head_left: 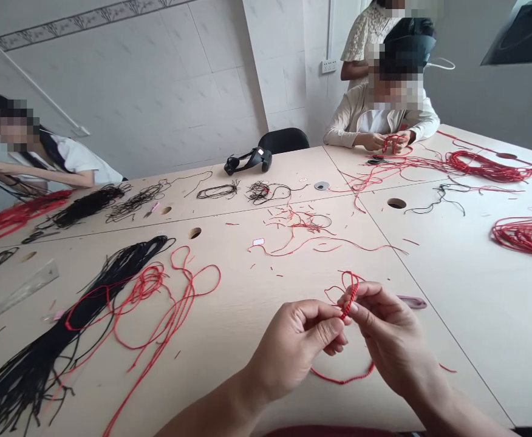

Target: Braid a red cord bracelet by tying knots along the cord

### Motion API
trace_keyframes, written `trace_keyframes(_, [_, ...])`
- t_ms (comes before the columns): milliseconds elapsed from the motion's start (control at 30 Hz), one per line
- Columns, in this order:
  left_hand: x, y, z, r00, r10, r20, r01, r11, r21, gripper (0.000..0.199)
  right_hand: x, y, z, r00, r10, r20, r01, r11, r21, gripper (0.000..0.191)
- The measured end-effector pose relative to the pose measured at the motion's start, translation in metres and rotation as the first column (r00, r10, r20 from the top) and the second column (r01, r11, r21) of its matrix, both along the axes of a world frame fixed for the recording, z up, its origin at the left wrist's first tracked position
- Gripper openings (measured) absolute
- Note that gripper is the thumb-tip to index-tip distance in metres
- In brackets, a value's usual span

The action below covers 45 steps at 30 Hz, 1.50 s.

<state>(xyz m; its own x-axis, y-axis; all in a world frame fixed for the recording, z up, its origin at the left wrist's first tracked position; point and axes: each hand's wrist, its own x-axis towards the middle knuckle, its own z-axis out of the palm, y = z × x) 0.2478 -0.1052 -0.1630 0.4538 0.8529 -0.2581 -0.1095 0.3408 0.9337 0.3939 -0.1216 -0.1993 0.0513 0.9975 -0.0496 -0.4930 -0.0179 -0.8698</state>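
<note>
Between my two hands is a red braided cord (351,300), held up above the table. My left hand (296,343) pinches its lower end between thumb and index finger. The thumb and fingers of my right hand (387,328) grip the same cord just above and to the right. Thin loose red strands loop out behind the fingers at the top. Below the hands a twisted red length (343,381) hangs in a curve near the tabletop. A pinkish-handled tool (412,301) lies partly hidden behind my right hand.
Black cords (124,273) and tangled red cord (150,282) lie at left, with a clear ruler (15,294). Red scraps (300,218) litter the middle. Red bundles (528,237) rest at right. A headset (248,161) stands at the far edge. Co-workers (384,118) handle cord across the table.
</note>
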Motion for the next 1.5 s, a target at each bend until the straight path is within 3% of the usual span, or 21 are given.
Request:
trace_keyframes(133, [0.003,-0.004,-0.001,0.998,0.016,-0.056,-0.015,1.0,0.026,0.023,0.004,-0.007,0.001,0.999,-0.041,-0.004,0.042,0.998,0.048,0.019])
trace_keyframes(233, [0.006,-0.006,-0.005,1.0,0.02,-0.01,-0.02,1.0,-0.001,0.026,0.002,-0.009,0.005,0.998,-0.059,0.022,0.055,0.989,0.136,0.012])
trace_keyframes(333, [0.01,-0.007,-0.011,0.995,0.055,0.082,-0.049,0.996,-0.07,0.029,0.001,-0.011,0.01,0.986,-0.108,0.128,0.077,0.971,0.227,0.007])
trace_keyframes(500, [0.013,-0.006,-0.015,0.975,0.172,0.14,-0.153,0.978,-0.138,0.029,0.004,-0.012,0.012,0.896,-0.293,0.334,0.172,0.922,0.348,0.006])
trace_keyframes(633, [0.007,-0.001,-0.011,0.972,0.203,0.122,-0.204,0.979,-0.008,0.022,0.011,-0.012,0.001,0.85,-0.265,0.456,0.101,0.93,0.352,0.003])
trace_keyframes(800, [-0.004,0.007,-0.003,0.964,0.266,-0.019,-0.254,0.939,0.232,0.015,0.022,-0.014,-0.011,0.664,-0.175,0.727,-0.057,0.958,0.283,0.008])
trace_keyframes(1067, [-0.017,0.017,0.007,0.929,0.363,-0.068,-0.319,0.882,0.346,0.01,0.033,-0.025,-0.007,0.475,0.022,0.88,-0.259,0.959,0.116,0.022])
trace_keyframes(1133, [-0.018,0.018,0.009,0.941,0.336,-0.036,-0.311,0.902,0.299,0.01,0.035,-0.027,-0.004,0.449,0.051,0.892,-0.32,0.941,0.107,0.021])
trace_keyframes(1233, [-0.017,0.019,0.011,0.958,0.262,0.12,-0.273,0.957,0.094,0.014,0.036,-0.028,0.001,0.434,0.049,0.9,-0.353,0.928,0.119,0.019])
trace_keyframes(1333, [-0.016,0.019,0.014,0.944,0.25,0.216,-0.241,0.968,-0.066,0.017,0.034,-0.029,0.003,0.429,0.052,0.902,-0.367,0.922,0.121,0.017])
trace_keyframes(1500, [-0.018,0.017,0.016,0.938,0.253,0.237,-0.248,0.967,-0.054,0.017,0.034,-0.031,-0.002,0.465,0.064,0.883,-0.358,0.926,0.121,0.016])
